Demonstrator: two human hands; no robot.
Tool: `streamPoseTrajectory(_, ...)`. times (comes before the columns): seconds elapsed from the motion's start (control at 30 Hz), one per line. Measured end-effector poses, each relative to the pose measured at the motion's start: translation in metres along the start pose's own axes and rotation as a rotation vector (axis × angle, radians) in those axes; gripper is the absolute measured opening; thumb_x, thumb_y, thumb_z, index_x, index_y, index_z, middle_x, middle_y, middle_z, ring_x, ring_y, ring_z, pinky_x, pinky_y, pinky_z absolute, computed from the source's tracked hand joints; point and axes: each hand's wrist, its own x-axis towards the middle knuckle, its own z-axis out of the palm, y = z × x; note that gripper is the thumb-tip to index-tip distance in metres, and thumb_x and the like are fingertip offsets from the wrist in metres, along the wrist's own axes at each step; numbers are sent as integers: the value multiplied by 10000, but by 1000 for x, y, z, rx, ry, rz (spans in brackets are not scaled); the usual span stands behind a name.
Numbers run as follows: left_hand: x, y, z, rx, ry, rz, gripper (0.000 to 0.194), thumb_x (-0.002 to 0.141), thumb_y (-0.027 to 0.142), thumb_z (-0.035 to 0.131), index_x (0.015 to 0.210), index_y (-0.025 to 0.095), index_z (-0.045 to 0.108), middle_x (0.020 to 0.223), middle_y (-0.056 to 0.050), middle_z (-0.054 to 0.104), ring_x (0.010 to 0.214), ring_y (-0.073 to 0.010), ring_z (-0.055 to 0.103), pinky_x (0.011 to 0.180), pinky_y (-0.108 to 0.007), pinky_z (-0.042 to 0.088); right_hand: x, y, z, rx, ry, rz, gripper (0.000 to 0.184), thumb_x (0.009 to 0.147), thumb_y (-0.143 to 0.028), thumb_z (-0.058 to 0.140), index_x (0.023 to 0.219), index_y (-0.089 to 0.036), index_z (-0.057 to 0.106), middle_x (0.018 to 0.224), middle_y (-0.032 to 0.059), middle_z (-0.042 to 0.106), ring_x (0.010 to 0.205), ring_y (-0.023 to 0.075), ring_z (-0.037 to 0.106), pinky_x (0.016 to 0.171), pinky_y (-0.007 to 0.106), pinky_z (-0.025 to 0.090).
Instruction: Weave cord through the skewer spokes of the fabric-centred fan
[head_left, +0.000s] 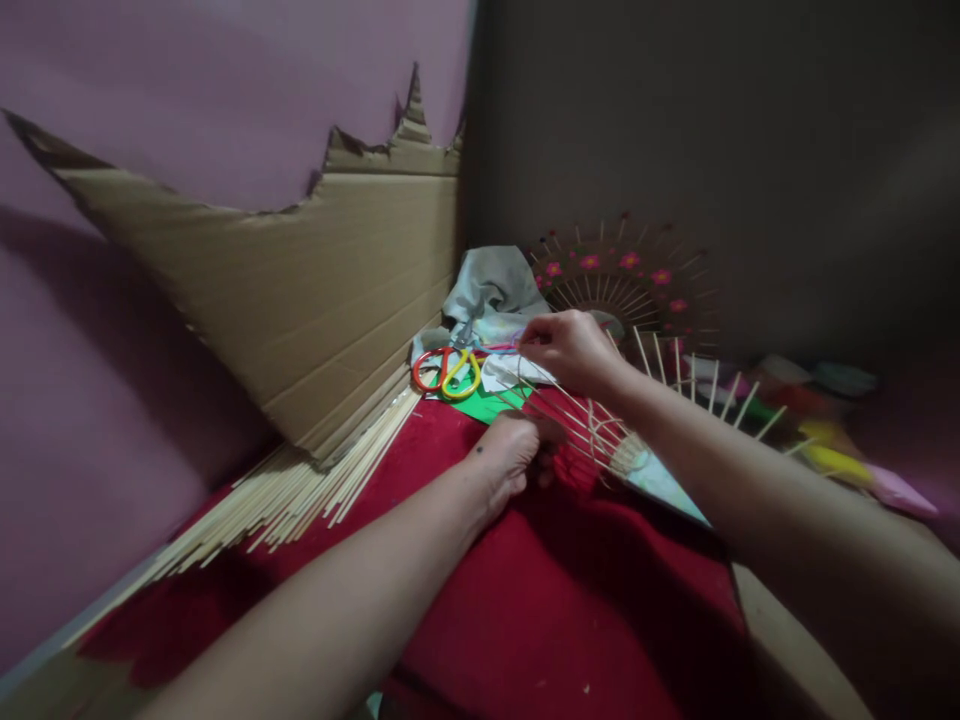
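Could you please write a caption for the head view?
Two hands, left hand and right hand, work a fan of thin sticks on red cloth.

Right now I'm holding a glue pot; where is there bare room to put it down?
The red cloth lies bare between the two forearms. It is crowded around the scissors, the stick fan and the loose sticks.

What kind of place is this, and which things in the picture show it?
Probably a home craft corner, not a workshop. A heap of thin bamboo sticks lies on a red cloth beside scissors, and both hands, left hand and right hand, work on a fan of sticks.
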Motion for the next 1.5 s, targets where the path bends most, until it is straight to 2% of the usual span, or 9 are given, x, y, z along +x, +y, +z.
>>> streamPoseTrajectory(0.17,-1,2,0,55,20,-14,209,524,31,509,391,157,408,344,45,354,298,-63,282,258,-196,231,-27,18,-25,147,84,15,143,690,-208,548,680,-137,672,527,-6,533,522,94,441,504,230,317)
streamPoseTrajectory(0.33,-2,3,1,89,19,-15,223,540,12,487,385,151,407,366,36,373,311,-53,301,275,-192,250,-61,34,-52,-77,73,121,97,683,-197,581,618,-177,650,494,-22,517,478,87,417,494,245,313)
streamPoseTrajectory(0.6,1,3,-1,126,1,-28,206,595,36,529,422,132,472,397,20,411,320,-48,315,273,-187,257,-110,72,-98,-79,-24,383,136,686,-263,632,732,-186,736,691,67,699,626,153,589,602,286,403)
streamPoseTrajectory(0.77,1,4,0,151,20,-42,205,592,57,541,419,138,464,380,21,406,310,-51,314,267,-188,259,-115,82,-103,-201,-129,408,188,690,-304,600,749,-189,736,683,54,701,639,182,608,590,292,415)
streamPoseTrajectory(1.0,0,6,1,145,12,-46,212,584,53,550,415,140,457,398,16,408,317,-45,311,272,-186,252,-94,94,-111,-354,-39,309,269,768,-392,536,889,-236,720,807,45,712,723,167,612,640,271,418)
streamPoseTrajectory(1.2,0,5,0,131,-4,-41,232,595,69,566,410,149,451,395,20,395,312,-40,306,275,-185,254,-92,75,-94,-598,-222,210,251,674,-90,522,801,-174,722,832,118,654,835,235,551,669,326,371)
streamPoseTrajectory(1.3,0,5,0,136,-7,-38,229,578,56,553,398,149,447,384,21,385,311,-45,303,271,-190,253,-94,58,-69,-414,-151,59,375,717,-53,447,973,-207,674,1030,67,614,930,181,532,751,288,377)
streamPoseTrajectory(1.4,-2,5,1,138,-11,-32,204,555,48,540,403,149,448,391,20,394,325,-48,314,275,-187,247,-93,47,-45,-171,-183,-12,259,755,-119,483,884,-218,685,952,33,619,811,139,557,692,265,387)
streamPoseTrajectory(1.5,-3,6,2,140,-21,-33,195,554,65,548,411,153,447,389,27,387,335,-48,314,280,-185,245,-89,43,-32,-194,-246,31,163,754,-173,537,809,-209,686,880,40,599,739,143,542,624,275,360)
